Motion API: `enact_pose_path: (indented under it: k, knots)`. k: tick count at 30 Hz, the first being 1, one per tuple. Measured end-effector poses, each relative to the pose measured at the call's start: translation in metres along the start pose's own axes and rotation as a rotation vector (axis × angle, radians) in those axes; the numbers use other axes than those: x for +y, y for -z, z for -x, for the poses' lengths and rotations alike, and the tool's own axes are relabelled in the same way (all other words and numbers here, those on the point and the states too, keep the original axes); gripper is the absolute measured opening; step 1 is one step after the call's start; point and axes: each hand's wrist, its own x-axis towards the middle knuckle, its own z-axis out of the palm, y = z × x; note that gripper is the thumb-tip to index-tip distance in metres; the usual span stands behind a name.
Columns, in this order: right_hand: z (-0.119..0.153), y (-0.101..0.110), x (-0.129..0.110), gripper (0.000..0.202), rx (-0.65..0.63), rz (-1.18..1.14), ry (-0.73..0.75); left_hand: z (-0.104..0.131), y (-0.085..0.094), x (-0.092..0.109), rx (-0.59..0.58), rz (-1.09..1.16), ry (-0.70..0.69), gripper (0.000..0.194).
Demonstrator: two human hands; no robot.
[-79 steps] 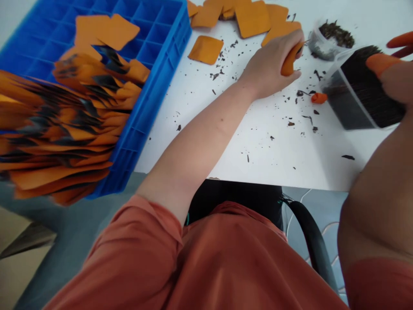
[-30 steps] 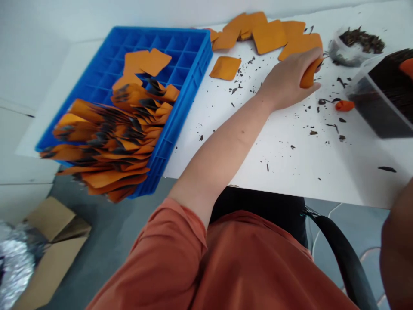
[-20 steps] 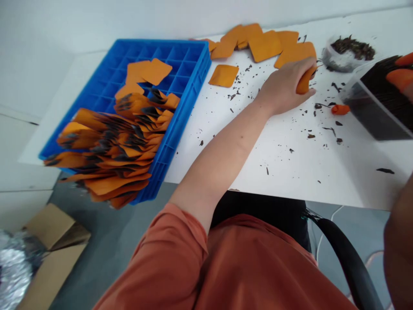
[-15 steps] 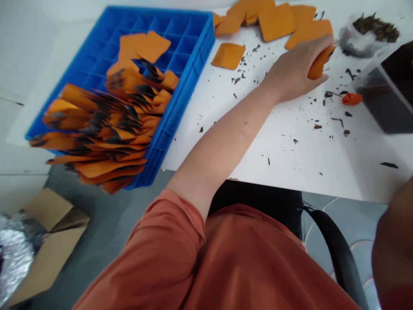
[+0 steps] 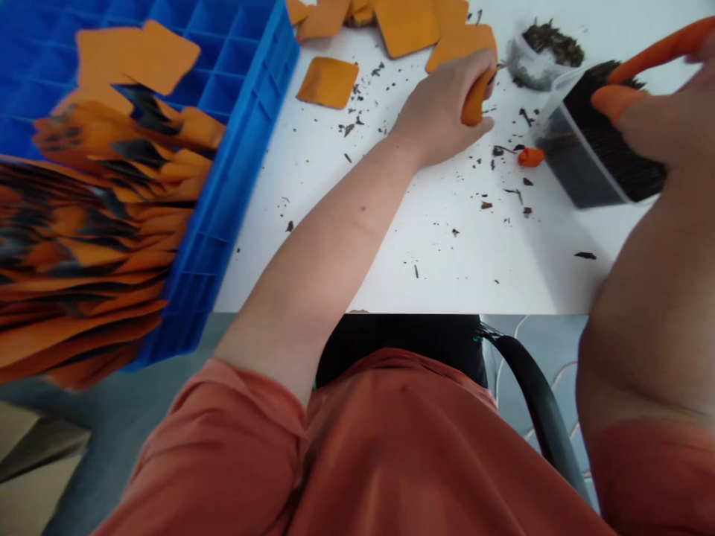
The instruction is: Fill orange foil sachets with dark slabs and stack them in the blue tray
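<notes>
My left hand (image 5: 447,104) is closed round a curved orange pouch (image 5: 476,98) above the white table, and a dark bit shows at its upper end. At the right edge my right hand (image 5: 670,112) is over a clear plastic box (image 5: 586,167) packed with thin dark strips (image 5: 631,156). Orange covers sit on its thumb and forefinger, which are spread apart, with nothing visible between them. The other fingers are cut off by the frame. Between the hands a small crumpled orange piece (image 5: 530,157) lies beside the box.
On the left, a blue divided crate (image 5: 234,126) holds many orange pouches (image 5: 112,260) with dark ends. Flat orange pieces (image 5: 407,26) overlap at the back; a single one (image 5: 328,82) lies nearer. Behind the box stands a round tub (image 5: 536,63) of dark flakes. Crumbs dot the table (image 5: 363,260).
The view has shifted right, so the crate and table things sit further left. My right hand has come into view over the clear box. My left hand still holds the orange pouch.
</notes>
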Motion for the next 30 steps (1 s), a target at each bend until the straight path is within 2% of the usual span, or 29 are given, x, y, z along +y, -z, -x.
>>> enact_pose_path:
  k: [2,5,9,14,24,26,28,30]
  knots:
    - [0.013,0.009,-0.014,0.029,-0.091,0.066,0.026,-0.002,-0.003,-0.004,0.038,0.024,-0.002,0.037]
    - [0.023,0.013,-0.026,0.032,-0.076,0.032,0.152,-0.004,-0.005,-0.011,0.076,0.071,-0.015,0.037]
    - [0.017,0.011,-0.023,0.022,-0.053,-0.01,0.159,-0.005,-0.005,-0.02,0.095,0.123,0.005,0.027]
    - [0.015,0.012,-0.022,0.018,-0.057,-0.037,0.16,-0.005,-0.005,-0.023,0.102,0.143,0.022,0.024]
    - [0.018,0.016,-0.025,0.016,-0.078,0.026,0.174,0.0,-0.002,-0.018,0.115,0.124,0.076,0.038]
    - [0.021,0.018,-0.027,0.023,-0.035,-0.024,0.254,0.0,-0.004,-0.018,0.109,0.116,0.086,0.045]
    - [0.026,0.02,-0.031,0.041,-0.005,-0.066,0.412,0.0,-0.005,-0.018,0.091,0.128,0.091,0.051]
    - [0.032,0.018,-0.037,0.06,-0.047,-0.042,0.578,-0.001,-0.005,-0.018,0.054,0.158,0.094,0.052]
